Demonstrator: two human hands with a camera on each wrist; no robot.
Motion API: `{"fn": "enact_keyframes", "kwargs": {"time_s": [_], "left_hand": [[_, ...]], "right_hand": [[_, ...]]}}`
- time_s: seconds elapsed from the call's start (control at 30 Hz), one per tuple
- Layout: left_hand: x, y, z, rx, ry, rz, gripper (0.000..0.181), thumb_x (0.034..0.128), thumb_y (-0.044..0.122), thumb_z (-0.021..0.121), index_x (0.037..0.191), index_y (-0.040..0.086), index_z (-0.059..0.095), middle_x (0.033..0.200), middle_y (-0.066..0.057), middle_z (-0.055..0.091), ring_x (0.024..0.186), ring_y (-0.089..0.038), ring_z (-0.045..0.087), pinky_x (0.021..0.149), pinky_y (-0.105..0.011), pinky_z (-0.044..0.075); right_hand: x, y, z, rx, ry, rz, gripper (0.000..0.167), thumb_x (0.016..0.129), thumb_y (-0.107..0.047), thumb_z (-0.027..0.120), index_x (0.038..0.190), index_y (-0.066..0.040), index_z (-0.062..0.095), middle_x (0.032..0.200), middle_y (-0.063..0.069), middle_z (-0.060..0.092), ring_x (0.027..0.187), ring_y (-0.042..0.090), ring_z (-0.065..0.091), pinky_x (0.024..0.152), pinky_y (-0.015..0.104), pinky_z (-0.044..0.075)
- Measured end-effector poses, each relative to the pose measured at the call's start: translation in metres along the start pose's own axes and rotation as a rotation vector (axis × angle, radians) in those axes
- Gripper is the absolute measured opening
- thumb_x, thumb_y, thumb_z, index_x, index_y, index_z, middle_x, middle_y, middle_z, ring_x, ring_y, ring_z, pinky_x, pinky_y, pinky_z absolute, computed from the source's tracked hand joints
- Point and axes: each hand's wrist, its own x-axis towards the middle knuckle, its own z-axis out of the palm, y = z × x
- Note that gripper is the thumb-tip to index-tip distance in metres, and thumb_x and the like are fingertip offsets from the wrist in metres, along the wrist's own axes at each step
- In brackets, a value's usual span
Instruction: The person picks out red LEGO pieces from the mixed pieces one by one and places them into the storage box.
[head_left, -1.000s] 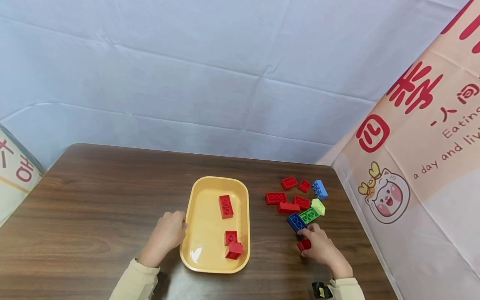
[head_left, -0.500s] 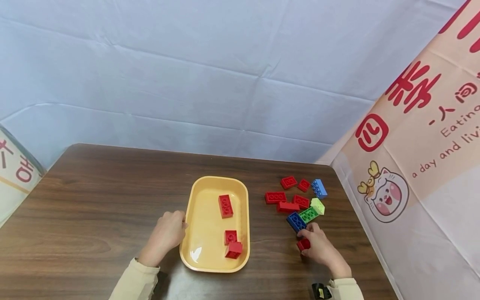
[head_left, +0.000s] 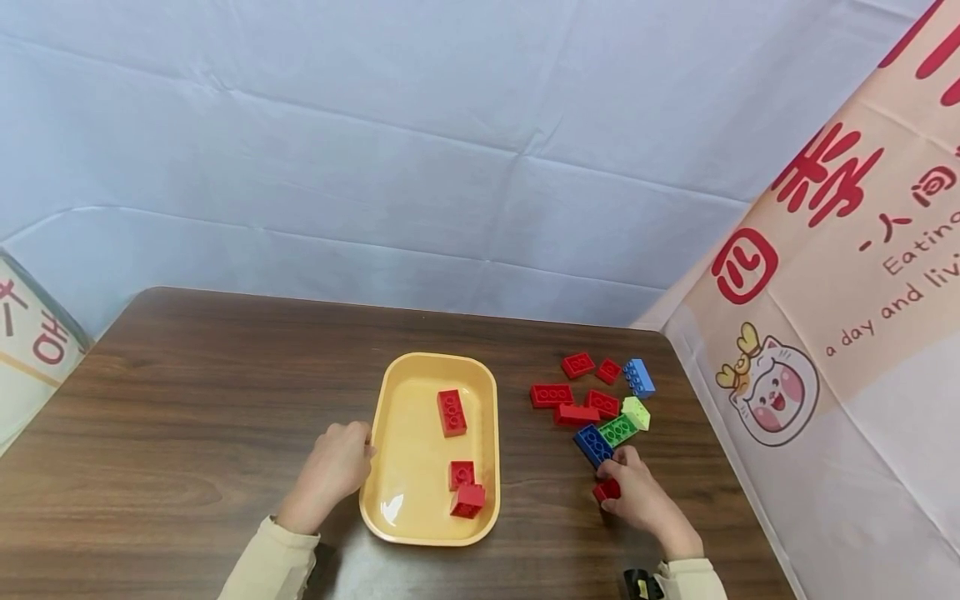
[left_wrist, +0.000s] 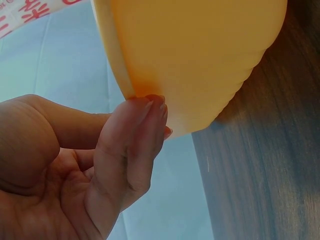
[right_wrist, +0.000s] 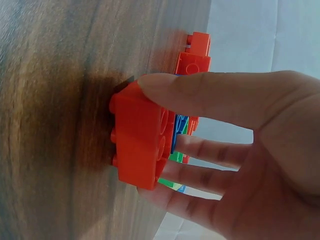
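Note:
My left hand (head_left: 335, 465) pinches the left rim of a yellow tray (head_left: 408, 433). In the left wrist view, thumb and fingers meet on the edge of the tray (left_wrist: 200, 55). Inside the tray lie a long red brick (head_left: 452, 413) and two smaller red bricks, one of them at its lower right (head_left: 468, 502). My right hand (head_left: 643, 493) grips another red brick (right_wrist: 137, 135), thumb on one end and fingers at the other. That brick is studs down, close over the table. A dark blue brick (head_left: 593, 447) lies just beyond the fingers.
Beyond the right hand lie several red bricks (head_left: 576, 415), a green brick (head_left: 618, 430), a pale green brick (head_left: 636, 413) and a light blue brick (head_left: 639, 377). They are on a dark wooden table (head_left: 225, 400). A pale cloth wall (head_left: 337, 167) stands behind, a printed one at right.

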Motion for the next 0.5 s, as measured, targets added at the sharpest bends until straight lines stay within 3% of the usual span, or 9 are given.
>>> {"fn": "enact_keyframes", "kwargs": {"time_s": [0.5], "left_hand": [[0.0005, 0.0002, 0.0, 0.008, -0.001, -0.004, 0.015, 0.0803, 0.0, 0.062, 0.068, 0.004, 0.054, 0.059, -0.004, 0.049, 0.052, -0.019, 0.048, 0.047, -0.03, 0.04]], "right_hand": [[-0.0001, -0.0067, -0.0037, 0.01, -0.02, 0.021, 0.025, 0.068, 0.001, 0.075, 0.088, -0.004, 0.061, 0.095, 0.012, 0.042, 0.083, 0.025, 0.047, 0.07, 0.041, 0.043]]}}
